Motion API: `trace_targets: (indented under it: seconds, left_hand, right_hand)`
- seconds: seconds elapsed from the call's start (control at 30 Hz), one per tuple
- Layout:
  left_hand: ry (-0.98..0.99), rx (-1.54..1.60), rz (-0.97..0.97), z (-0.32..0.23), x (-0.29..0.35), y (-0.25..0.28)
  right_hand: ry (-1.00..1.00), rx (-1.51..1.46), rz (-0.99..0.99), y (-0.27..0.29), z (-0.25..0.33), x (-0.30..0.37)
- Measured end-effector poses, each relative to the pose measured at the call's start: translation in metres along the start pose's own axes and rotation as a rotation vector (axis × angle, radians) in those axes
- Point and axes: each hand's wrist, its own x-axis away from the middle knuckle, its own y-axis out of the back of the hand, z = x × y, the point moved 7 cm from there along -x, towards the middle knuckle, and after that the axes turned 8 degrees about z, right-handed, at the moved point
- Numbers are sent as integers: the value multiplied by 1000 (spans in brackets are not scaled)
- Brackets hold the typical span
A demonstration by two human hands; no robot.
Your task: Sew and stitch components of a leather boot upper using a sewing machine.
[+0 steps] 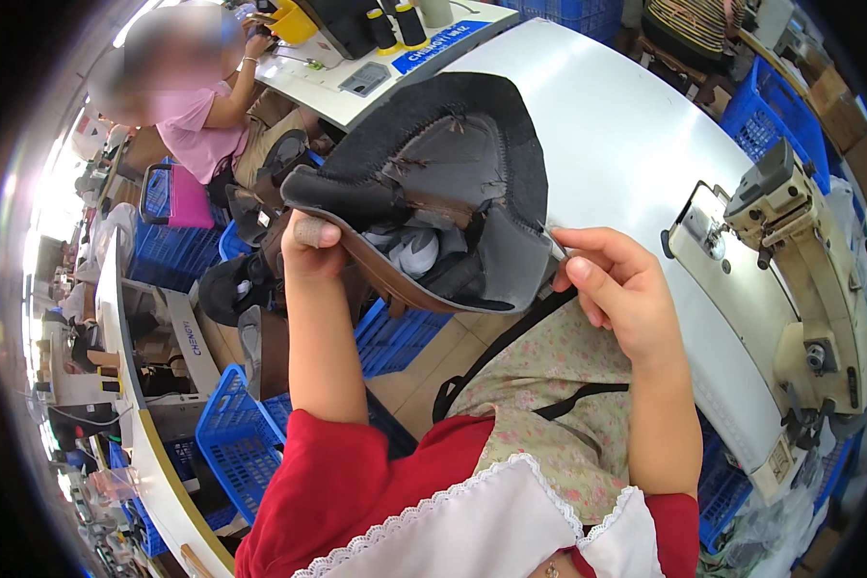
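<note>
A black, grey and brown shoe upper (525, 159) is held up in front of me, its open inside turned toward me. Stitching runs around its dark lining, and several loose thread ends stick out of it. My left hand (313, 246) grips its brown lower left edge, with a tan wrap around the thumb. At the right edge, my right hand (615, 284) pinches a slim metal tool (555, 243), whose tip meets the upper's grey rim. The tool's exact kind is too small to make out. The left fingers are hidden behind the upper.
A white worktable (607, 106) curves behind the upper, with a beige sewing machine (790, 212) at its right. Blue crates (231, 433) stand below left. Several more uppers hang near the left hand. A person in pink (202, 125) sits at far left, near black thread spools (410, 24).
</note>
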Motion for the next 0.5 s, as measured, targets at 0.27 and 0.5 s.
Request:
trace_targets:
  seconds: [0.27,0.5]
  left_hand:
    - [6,-17,20,-3,14,18]
    - [-27,34,-80,-4,19,17]
  right_hand:
    - [-15,-37,76,-11,0,-6]
    - [-33,25,-14,-2,-2,1]
